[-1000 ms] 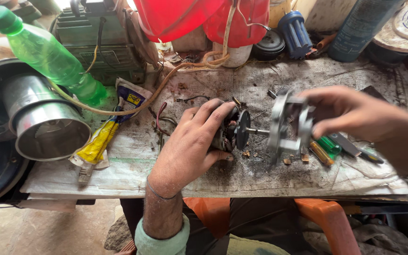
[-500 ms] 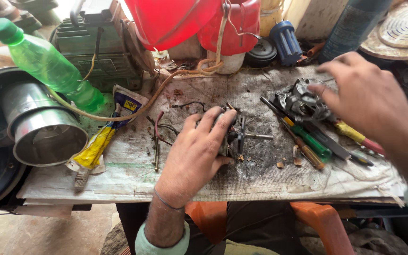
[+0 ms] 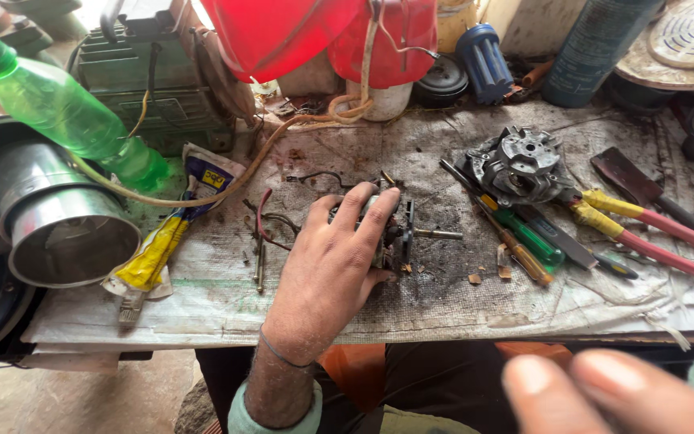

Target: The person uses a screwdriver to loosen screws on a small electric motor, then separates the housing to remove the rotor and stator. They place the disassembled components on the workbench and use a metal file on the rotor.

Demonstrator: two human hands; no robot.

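My left hand (image 3: 327,277) grips a small dark motor core (image 3: 402,233) lying on the dirty workbench (image 3: 443,301); its steel shaft (image 3: 442,235) points right. A grey metal motor end housing (image 3: 520,165) rests on the bench to the upper right, apart from both hands. My right hand (image 3: 604,394) shows only as blurred fingertips at the bottom right, close to the camera, with nothing in it.
Pliers with yellow and red handles (image 3: 644,227) and screwdrivers (image 3: 536,241) lie beside the housing. A green bottle (image 3: 66,120), a metal can (image 3: 58,229) and a yellow-blue tube (image 3: 162,249) sit at left. A green machine (image 3: 162,88) and red containers (image 3: 299,32) stand behind.
My right hand set the metal housing down on the bench at right, let go and pulled back toward me. My left hand stayed on the motor core.
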